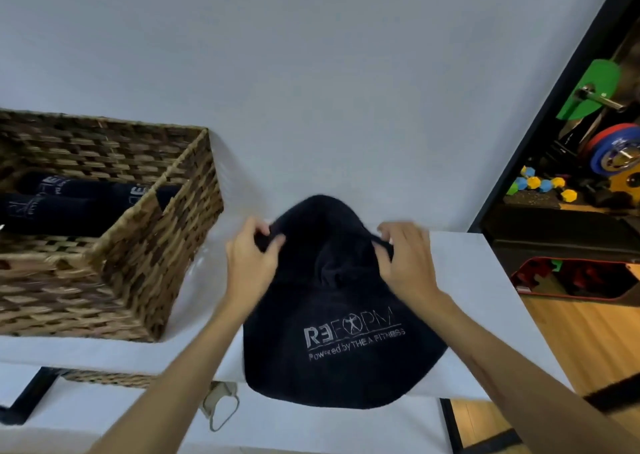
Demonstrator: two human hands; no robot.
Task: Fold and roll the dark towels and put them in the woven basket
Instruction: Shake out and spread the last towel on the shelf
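My towel [341, 315] is navy-black with pale grey lettering, the woven basket [145, 245] checkered tan and dark brown, the table [460, 280] white, the wall [311, 72] pale grey-white, the weight plate [588, 89] green, the dumbbells [543, 185] yellow and blue.

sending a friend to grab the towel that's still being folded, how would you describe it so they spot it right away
Start at the white table against the pale wall, right of the big brown woven basket. The dark navy terry towel lies there, its near edge hanging over the table's front, gripped at its far corners by the left hand and right hand. Unlike the rolled dark towels inside the basket, it is unrolled and shows its whole pale logo.
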